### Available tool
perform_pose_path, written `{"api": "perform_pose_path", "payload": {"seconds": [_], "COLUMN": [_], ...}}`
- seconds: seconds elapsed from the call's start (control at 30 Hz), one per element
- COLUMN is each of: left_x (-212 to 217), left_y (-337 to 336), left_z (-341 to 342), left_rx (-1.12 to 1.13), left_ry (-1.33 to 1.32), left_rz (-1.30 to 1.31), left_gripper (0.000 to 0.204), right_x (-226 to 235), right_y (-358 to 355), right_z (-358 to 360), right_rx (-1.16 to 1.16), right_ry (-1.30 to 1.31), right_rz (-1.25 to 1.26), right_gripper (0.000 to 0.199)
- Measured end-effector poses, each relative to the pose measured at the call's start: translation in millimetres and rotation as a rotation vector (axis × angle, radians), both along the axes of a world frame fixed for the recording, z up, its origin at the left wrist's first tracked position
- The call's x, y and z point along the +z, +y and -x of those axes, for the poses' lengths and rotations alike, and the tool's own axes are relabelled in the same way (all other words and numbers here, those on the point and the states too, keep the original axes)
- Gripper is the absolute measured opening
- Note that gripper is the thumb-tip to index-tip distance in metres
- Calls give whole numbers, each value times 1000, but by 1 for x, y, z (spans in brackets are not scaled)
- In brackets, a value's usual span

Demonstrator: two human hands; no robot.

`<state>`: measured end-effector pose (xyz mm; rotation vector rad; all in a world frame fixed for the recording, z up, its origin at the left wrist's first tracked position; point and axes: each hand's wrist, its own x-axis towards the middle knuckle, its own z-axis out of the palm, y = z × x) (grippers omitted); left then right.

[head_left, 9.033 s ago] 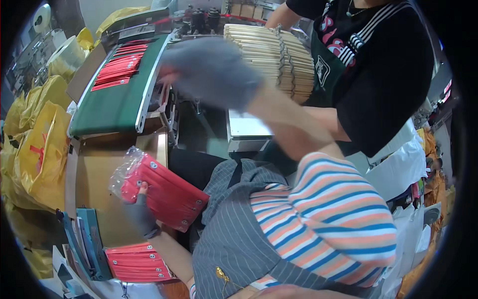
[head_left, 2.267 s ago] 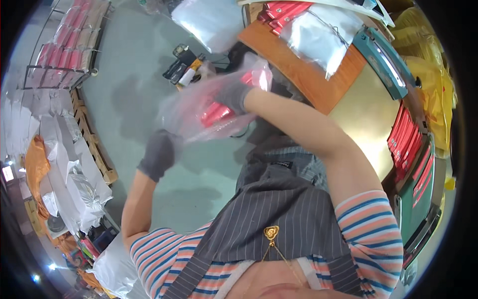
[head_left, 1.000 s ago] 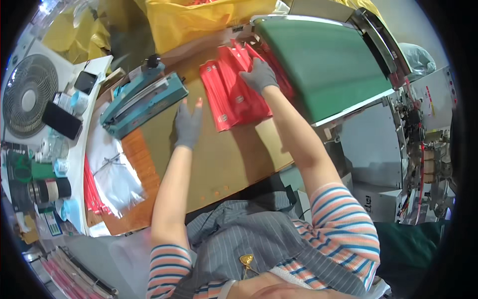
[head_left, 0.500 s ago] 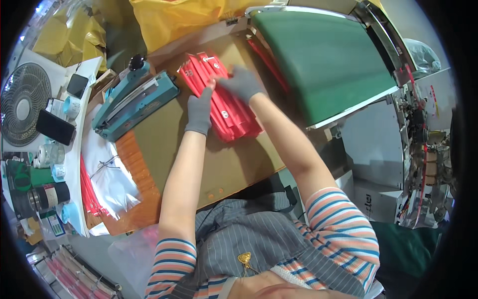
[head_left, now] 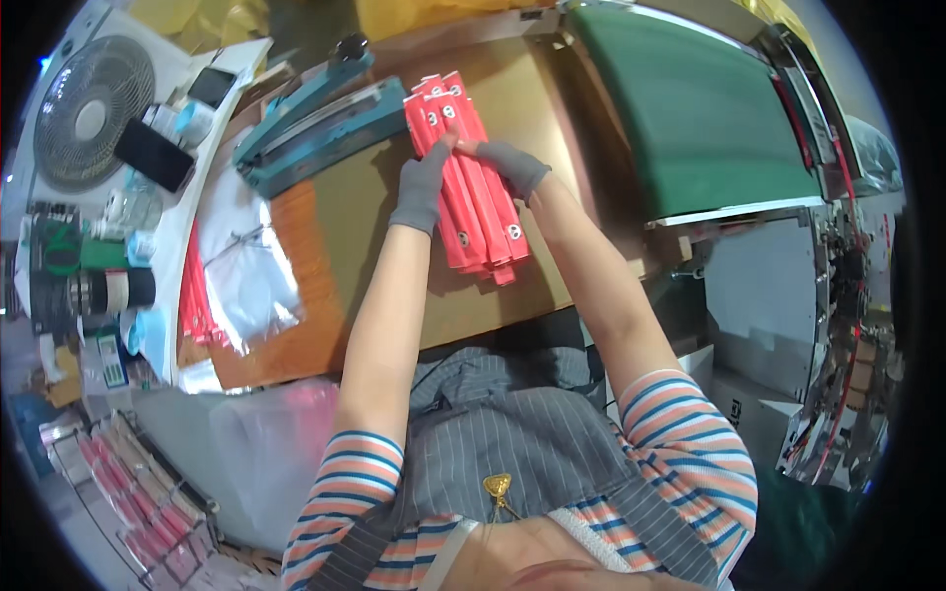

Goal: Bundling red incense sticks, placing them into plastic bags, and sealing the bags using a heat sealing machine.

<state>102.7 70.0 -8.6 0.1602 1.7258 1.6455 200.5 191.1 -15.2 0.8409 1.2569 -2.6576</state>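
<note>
A stack of long, narrow red packets (head_left: 475,212) with small round white marks stands out over the brown work board (head_left: 394,305). My left hand (head_left: 426,184), in a grey glove with bare fingertips, grips the stack's left side. From the right, my right hand (head_left: 505,165) in a matching glove closes on the other side. The thumbs of both hands come close together on top of the packets, and the remaining fingers are mostly hidden. At the far end the packet tips lie at uneven lengths. A teal impulse sealer (head_left: 325,133) sits to the left of the stack.
A green conveyor belt (head_left: 700,118) runs at the right, beside a machine. Clear plastic bags (head_left: 251,281) and more red packets (head_left: 197,295) lie at the left. A white shelf holds a fan (head_left: 94,113), a dark phone (head_left: 155,155) and several jars.
My right hand has come in against the stack's right side, where before it was blurred over the top. The packets are now squeezed into a narrower bundle. The whole view has shifted.
</note>
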Motion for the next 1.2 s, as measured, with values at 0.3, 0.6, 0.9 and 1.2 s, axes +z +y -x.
{"api": "perform_pose_path", "payload": {"seconds": [0.3, 0.6, 0.9, 1.2], "left_x": [92, 70, 82, 16], "left_y": [-111, -158, -213, -239], "left_z": [-12, -27, -65, -74], "left_rx": [-288, -438, -404, -252], "left_ry": [518, 513, -31, 88], "left_rz": [-443, -378, -517, -503], "left_gripper": [67, 89, 76, 66], "right_x": [86, 103, 139, 65], "right_y": [-92, -131, -201, -178], "right_z": [-18, -39, -54, -14], "right_rx": [-169, 42, -131, 504], "right_ry": [646, 757, 535, 422], "right_rz": [-350, -697, -549, -94], "right_gripper": [86, 123, 78, 27]}}
